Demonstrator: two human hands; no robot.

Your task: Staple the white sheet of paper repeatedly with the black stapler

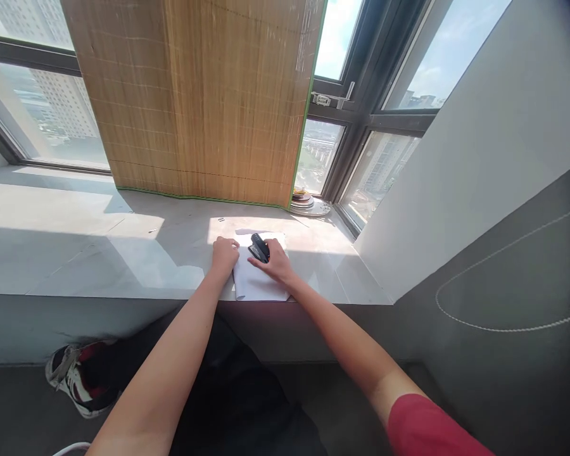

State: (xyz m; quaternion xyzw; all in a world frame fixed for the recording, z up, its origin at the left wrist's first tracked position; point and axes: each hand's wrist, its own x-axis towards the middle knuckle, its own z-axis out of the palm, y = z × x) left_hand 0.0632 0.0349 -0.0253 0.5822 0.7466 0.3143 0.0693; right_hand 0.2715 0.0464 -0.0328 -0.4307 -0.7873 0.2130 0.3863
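A small stack of white paper lies on the window sill in front of me, its near edge close to the sill's edge. My right hand is wrapped round a black stapler, which it holds over the upper part of the paper. At the paper's left edge is my left hand, its fingers curled and seemingly gripping that edge. The fingertips there are partly hidden.
Tiny dark pieces lie on the pale sill beyond my left hand. A bamboo blind hangs before the window. Stacked plates stand in the right corner. A white cord loops at the right.
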